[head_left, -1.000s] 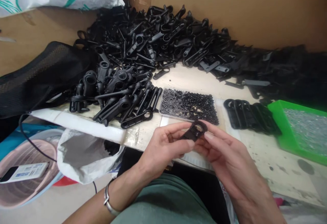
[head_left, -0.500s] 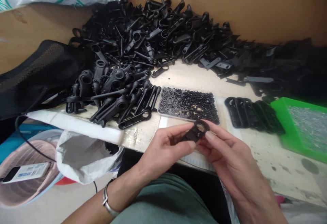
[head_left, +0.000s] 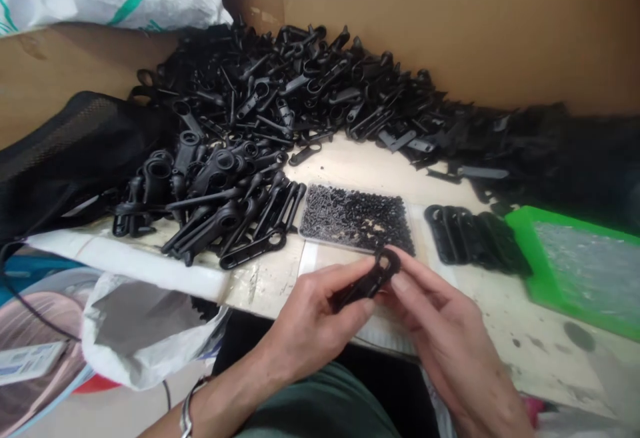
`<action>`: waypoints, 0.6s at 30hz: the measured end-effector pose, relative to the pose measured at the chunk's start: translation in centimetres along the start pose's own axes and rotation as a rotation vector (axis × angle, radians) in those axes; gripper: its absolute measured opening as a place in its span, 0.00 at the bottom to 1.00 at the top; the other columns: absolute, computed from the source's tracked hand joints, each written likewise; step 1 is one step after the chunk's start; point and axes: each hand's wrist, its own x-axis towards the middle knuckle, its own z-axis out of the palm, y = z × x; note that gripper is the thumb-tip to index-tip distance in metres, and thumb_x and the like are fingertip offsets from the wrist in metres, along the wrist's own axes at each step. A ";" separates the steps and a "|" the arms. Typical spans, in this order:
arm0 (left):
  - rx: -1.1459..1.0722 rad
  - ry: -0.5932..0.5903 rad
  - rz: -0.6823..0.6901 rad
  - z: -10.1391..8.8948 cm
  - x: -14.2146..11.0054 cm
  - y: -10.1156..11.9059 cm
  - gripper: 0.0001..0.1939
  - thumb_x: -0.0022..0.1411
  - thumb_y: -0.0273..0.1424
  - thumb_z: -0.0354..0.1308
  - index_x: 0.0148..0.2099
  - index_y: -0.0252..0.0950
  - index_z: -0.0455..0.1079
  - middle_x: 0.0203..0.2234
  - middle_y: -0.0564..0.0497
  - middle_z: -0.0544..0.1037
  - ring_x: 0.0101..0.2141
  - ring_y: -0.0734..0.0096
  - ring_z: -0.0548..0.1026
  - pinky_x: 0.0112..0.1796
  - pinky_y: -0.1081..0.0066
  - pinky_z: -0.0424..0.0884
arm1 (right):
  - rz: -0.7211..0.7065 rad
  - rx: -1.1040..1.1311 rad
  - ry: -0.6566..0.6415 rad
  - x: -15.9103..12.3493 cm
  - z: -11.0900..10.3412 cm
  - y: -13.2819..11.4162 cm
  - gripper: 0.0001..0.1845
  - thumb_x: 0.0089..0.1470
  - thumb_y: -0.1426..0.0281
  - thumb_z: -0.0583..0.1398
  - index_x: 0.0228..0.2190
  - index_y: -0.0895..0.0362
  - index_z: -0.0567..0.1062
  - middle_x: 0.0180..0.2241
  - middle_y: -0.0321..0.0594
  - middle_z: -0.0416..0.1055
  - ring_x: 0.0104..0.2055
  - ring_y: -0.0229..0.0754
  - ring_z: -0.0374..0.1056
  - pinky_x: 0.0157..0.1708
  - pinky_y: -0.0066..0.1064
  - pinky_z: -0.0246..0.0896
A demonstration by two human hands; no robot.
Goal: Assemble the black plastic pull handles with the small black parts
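Note:
Both my hands hold one black plastic part (head_left: 367, 283), a flat arm with a ring at its far end. My left hand (head_left: 320, 311) pinches the arm between thumb and fingers. The fingers of my right hand (head_left: 440, 311) close on the ring end from the right. Just beyond the part lies a shallow clear tray (head_left: 357, 218) of tiny black and metallic pieces. Left of the tray is a heap of similar black ringed arms (head_left: 225, 205). A row of flat black pieces (head_left: 463, 235) lies to the right.
A large pile of black plastic parts (head_left: 300, 91) fills the back of the table. On the right stands a green bin (head_left: 520, 231) with small clear pieces. Below the left edge are an open white sack (head_left: 145, 331) and a pink basket (head_left: 45, 305). Cardboard (head_left: 425, 25) walls the back.
The view has shifted, so the table's things sit slightly lower and to the left. The black part has turned a little in my fingers, its ring pointing more upward. Both hands keep their grip.

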 end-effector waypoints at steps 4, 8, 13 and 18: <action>0.181 -0.064 0.081 -0.5 0.1 0.4 0.24 0.66 0.31 0.61 0.63 0.47 0.68 0.54 0.48 0.77 0.52 0.63 0.75 0.54 0.65 0.71 | -0.039 -0.094 -0.061 0.1 -1.0 -0.5 0.29 0.50 0.58 0.69 0.54 0.49 0.76 0.48 0.43 0.79 0.43 0.48 0.76 0.48 0.42 0.71; 0.406 -0.108 0.191 -1.2 -0.1 0.5 0.26 0.64 0.32 0.62 0.63 0.46 0.67 0.60 0.46 0.72 0.56 0.60 0.73 0.53 0.64 0.73 | -0.139 -0.352 0.002 1.7 -3.7 -3.1 0.28 0.52 0.55 0.67 0.54 0.48 0.77 0.46 0.42 0.79 0.43 0.48 0.76 0.47 0.44 0.72; 0.755 0.200 0.612 -2.1 -0.8 -0.2 0.18 0.64 0.21 0.60 0.55 0.36 0.71 0.46 0.44 0.79 0.46 0.67 0.77 0.48 0.69 0.74 | -0.452 -0.890 0.295 7.9 -7.2 -8.2 0.27 0.60 0.55 0.56 0.57 0.52 0.73 0.43 0.44 0.80 0.34 0.47 0.76 0.39 0.46 0.73; 1.129 0.373 0.727 -4.0 -2.1 -0.3 0.18 0.61 0.14 0.56 0.52 0.33 0.70 0.38 0.44 0.78 0.37 0.66 0.73 0.40 0.64 0.70 | -0.609 -1.304 0.188 12.7 -6.3 -9.4 0.24 0.58 0.64 0.54 0.52 0.56 0.77 0.43 0.48 0.80 0.41 0.54 0.76 0.43 0.43 0.67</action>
